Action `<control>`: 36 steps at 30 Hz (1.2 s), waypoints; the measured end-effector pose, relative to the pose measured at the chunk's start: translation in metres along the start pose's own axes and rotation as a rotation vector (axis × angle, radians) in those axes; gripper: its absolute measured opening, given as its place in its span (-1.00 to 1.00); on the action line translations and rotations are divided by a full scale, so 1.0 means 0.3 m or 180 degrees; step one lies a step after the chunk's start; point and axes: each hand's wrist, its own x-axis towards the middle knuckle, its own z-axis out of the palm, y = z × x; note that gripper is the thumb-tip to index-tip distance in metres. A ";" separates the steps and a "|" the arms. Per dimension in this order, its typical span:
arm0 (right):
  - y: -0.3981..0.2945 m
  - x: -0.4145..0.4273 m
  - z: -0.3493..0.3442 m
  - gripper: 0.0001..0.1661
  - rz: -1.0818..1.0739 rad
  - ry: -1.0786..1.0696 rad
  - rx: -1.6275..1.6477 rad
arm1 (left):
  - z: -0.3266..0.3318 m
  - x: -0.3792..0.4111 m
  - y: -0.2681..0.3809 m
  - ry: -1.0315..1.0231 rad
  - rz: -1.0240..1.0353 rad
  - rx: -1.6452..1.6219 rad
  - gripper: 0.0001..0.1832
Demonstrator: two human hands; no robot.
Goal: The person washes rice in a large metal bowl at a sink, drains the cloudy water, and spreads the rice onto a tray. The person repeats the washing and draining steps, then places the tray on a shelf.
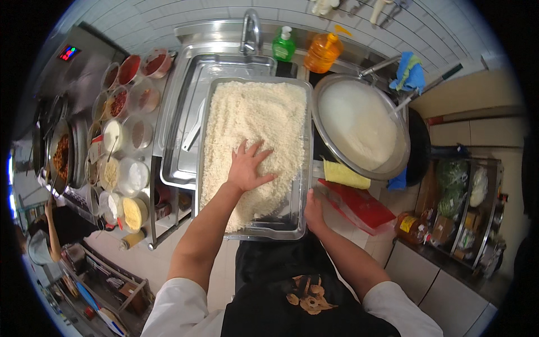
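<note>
A deep rectangular metal tray (308, 139) lies before me, largely filled with pale rice grains (261, 109). Bare metal shows at its lower right corner. My left hand (249, 168) rests palm down on the rice with its fingers spread, grasping nothing. My right hand (315, 210) holds the tray's right side near the lower corner, thumb at the rim; its other fingers are mostly hidden. Beneath this tray and to its left is a second metal tray (172, 168), with a white flat utensil (193, 126) in it.
Right of the tray stands a round metal bowl (318, 126) of whitish contents. A tap (251, 31), a green bottle (284, 44) and an orange pump bottle (324, 52) stand behind. Several seasoning tubs (137, 177) crowd the left counter. Another person's arm (52, 229) shows far left.
</note>
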 end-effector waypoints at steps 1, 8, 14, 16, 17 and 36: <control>0.011 0.006 0.001 -0.19 0.0044 -0.0008 -0.0082 | 0.009 -0.008 0.003 -0.0067 0.0159 0.0010 -0.13; 0.018 -0.002 0.010 -0.27 -0.0017 -0.0137 0.0437 | 0.087 -0.126 0.121 -0.0247 0.0773 0.0115 -0.38; 0.019 0.001 0.019 -0.25 -0.0071 -0.0016 0.0317 | 0.164 -0.216 0.188 -0.0266 0.1150 0.0115 -0.51; 0.011 0.004 0.013 -0.24 -0.0087 -0.0047 0.0038 | 0.191 -0.236 0.199 -0.0335 0.1226 0.0088 -0.51; 0.008 0.003 0.006 -0.24 -0.0071 -0.0082 -0.0119 | 0.206 -0.248 0.206 -0.0369 0.1263 0.0074 -0.52; -0.075 -0.035 0.011 -0.34 -0.0009 -0.0074 0.0358 | 0.041 -0.348 0.035 -0.0775 0.2009 0.0216 -0.65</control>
